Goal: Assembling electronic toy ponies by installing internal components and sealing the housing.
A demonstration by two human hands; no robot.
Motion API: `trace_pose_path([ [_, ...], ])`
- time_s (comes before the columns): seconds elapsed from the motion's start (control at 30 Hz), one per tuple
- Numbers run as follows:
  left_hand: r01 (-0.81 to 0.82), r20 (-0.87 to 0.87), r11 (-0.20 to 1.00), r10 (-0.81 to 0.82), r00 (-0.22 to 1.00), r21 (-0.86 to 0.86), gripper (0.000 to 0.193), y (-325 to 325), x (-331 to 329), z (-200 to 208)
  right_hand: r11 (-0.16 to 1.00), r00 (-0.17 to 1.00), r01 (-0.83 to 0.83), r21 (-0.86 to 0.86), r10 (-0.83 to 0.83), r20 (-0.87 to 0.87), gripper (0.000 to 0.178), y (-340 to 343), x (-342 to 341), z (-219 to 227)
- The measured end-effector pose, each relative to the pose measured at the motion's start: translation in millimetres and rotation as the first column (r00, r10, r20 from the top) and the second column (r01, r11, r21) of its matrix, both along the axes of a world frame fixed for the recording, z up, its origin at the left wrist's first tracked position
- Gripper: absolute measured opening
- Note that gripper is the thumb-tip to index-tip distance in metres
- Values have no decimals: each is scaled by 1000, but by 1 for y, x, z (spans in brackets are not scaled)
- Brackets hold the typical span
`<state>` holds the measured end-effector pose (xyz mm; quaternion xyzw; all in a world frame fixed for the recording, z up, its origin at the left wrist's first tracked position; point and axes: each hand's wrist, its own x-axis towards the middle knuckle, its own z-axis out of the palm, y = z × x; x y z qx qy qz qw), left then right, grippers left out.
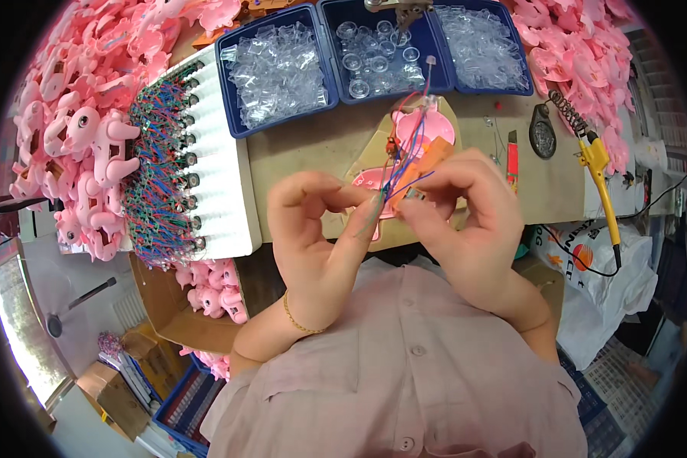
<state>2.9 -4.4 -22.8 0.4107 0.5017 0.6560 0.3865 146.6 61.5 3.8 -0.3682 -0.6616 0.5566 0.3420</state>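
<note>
Near the middle of the bench, my left hand [313, 229] pinches thin coloured wires [393, 177] between thumb and forefinger. My right hand [473, 217] is closed on an orange plastic part [430, 158], close beside the left fingertips. A small component with metal and green on it [414, 194] shows at the right fingertips. The wires run up past the part to a small clear piece [430, 60]. Behind my hands lies a pink plastic shell half [420, 126]; another pink shell piece [368, 180] is partly hidden by my left fingers.
Blue bins [330, 53] of clear plastic parts line the back. A white foam tray [233, 175] with bundled wires stands left, beside piled pink animal toy bodies [91, 145]. To the right are a red cutter knife [512, 162], a black oval object [542, 131] and a yellow soldering iron [599, 164] in its coil.
</note>
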Motion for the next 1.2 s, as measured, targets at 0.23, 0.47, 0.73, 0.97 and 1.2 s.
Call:
trace_pose_path([
  [0.23, -100, -60, 990, 107, 992, 103, 39, -4, 0, -1, 921, 976, -108, -374, 26, -217, 4, 4, -13, 5],
  [0.47, -79, -129, 988, 96, 987, 132, 40, -7, 4, -8, 997, 983, 14, -74, -27, -179, 6, -10, -15, -7],
  [0.73, 143, 544, 978, -40, 838, -149, 38, -3, 0, 3, 751, 858, -246, -613, -125, -498, 12, -9, -6, -23],
  [0.97, 172, 512, 967, -54, 857, -186, 39, -4, 2, 4, 781, 873, -192, -595, -141, -467, 13, -10, -10, -16],
  [1.2, 242, 733, 945, -3, 680, -221, 37, 0, 5, 12, 974, 912, 42, -223, -128, -389, 7, -21, -13, -20],
])
